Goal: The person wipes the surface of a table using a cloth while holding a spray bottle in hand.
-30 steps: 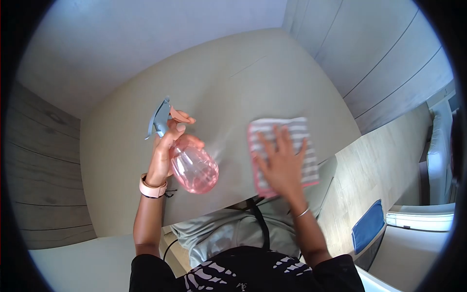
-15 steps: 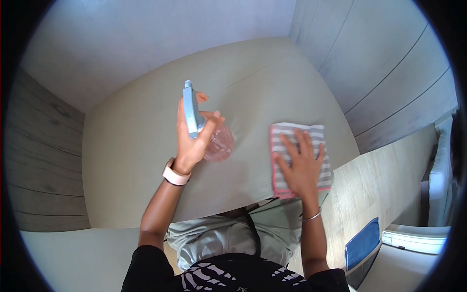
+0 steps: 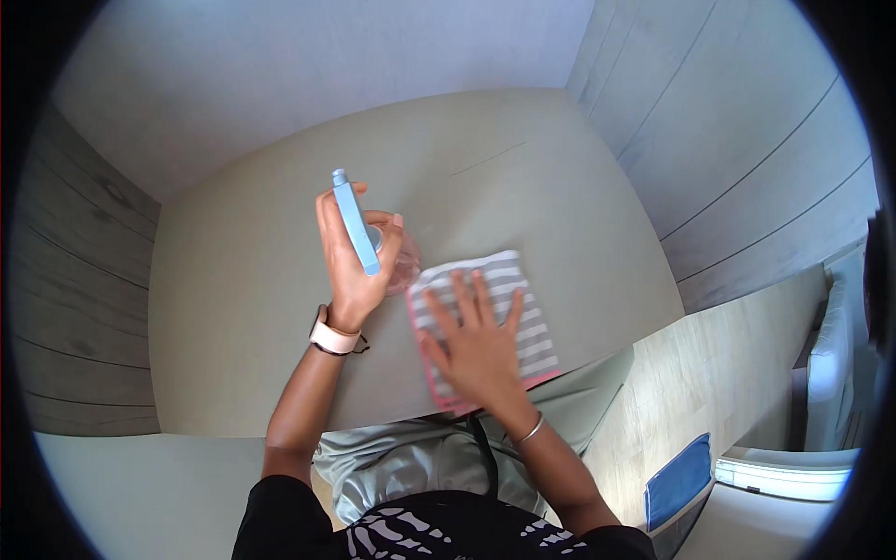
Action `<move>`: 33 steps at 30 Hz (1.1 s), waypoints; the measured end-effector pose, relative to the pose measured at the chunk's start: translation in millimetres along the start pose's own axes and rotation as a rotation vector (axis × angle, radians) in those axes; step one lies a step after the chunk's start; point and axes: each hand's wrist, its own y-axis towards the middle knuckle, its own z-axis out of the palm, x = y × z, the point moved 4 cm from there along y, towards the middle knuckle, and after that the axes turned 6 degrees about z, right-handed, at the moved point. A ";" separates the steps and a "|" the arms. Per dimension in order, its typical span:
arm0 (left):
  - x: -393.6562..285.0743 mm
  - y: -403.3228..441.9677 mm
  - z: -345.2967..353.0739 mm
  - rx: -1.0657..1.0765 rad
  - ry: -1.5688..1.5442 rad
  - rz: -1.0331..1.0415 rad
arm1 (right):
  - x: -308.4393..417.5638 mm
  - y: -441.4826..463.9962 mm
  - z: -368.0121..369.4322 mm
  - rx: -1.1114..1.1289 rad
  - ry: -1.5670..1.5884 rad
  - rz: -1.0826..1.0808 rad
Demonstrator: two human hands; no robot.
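My left hand (image 3: 355, 271) is wrapped round the neck of a spray bottle with a light blue head (image 3: 357, 224) and a see-through pink body (image 3: 405, 266). The bottle is upright, its nozzle pointing towards the far wall, and my hand hides part of it. Spread flat on a folded grey-and-white striped cloth (image 3: 534, 331) with a pink edge is my right hand (image 3: 479, 350). The cloth lies on the beige table (image 3: 243, 317) near its front edge, just right of the bottle.
A pale wall (image 3: 327, 56) stands behind the table, with wood-panelled walls at the left (image 3: 84, 280) and right (image 3: 737, 140). On the floor side at the lower right are a blue flat item (image 3: 679, 481) and a white cushion-like object (image 3: 829, 369).
The cloth under my right hand has slid right, then back left close to the bottle, and is now tilted. My left hand has turned the bottle more upright, its nozzle now facing away.
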 end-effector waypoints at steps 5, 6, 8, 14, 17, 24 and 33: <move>20.0 -0.5 -12.0 -0.045 -0.155 -0.141 | 8.4 -9.8 -6.5 0.126 0.108 -0.195; 24.0 -1.3 -13.7 -0.039 -0.135 -0.120 | -0.9 -8.2 -9.0 0.129 0.102 -0.190; 25.7 -1.0 -18.0 -0.061 -0.235 -0.178 | -28.2 -3.3 -13.5 0.164 0.064 -0.139; 37.5 -4.1 -26.0 -0.069 -0.363 -0.205 | -178.0 22.5 -30.4 0.004 -0.087 0.310; 37.8 -3.3 -24.1 -0.065 -0.362 -0.193 | -242.2 32.7 -47.9 -0.060 -0.104 0.466; 43.0 -3.8 -22.3 -0.054 -0.356 -0.182 | -211.9 26.6 -24.8 -0.033 -0.199 0.452; 40.6 10.1 -13.3 -0.014 -0.326 -0.243 | -50.8 -1.5 -8.9 0.079 -0.006 0.019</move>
